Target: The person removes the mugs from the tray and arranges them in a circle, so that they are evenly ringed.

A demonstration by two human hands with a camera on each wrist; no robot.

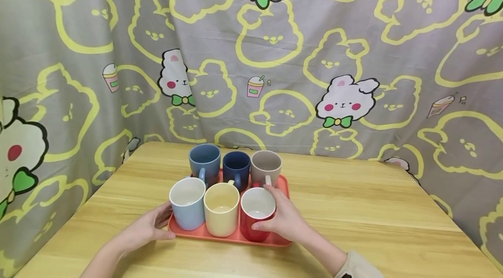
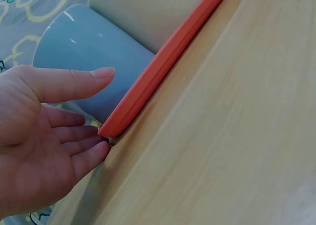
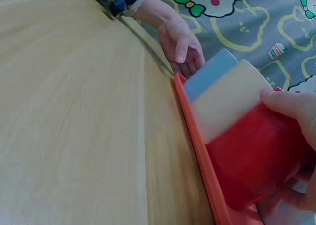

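Observation:
My right hand [image 1: 288, 219] grips a red mug [image 1: 248, 225] with a white inside, thumb on its near side and fingers round the far side. The mug stands at the front right of a red-orange tray [image 1: 225, 239]. By the tray's front left corner is my left hand [image 1: 145, 225], its fingertips against the rim and thumb held out straight, in front of a light blue mug [image 2: 98, 52]. Between the light blue and red mugs stands a pale yellow mug [image 1: 221, 224]. Behind them are a darker blue mug [image 1: 208, 166], a navy mug [image 1: 232, 174] and a taupe mug [image 1: 261, 178].
The tray lies on a wood-grain table [image 1: 353, 199], whose surface extends to both sides. A grey curtain [image 1: 283, 73] with yellow outlines and cartoon rabbits hangs behind the table's back edge and along the left.

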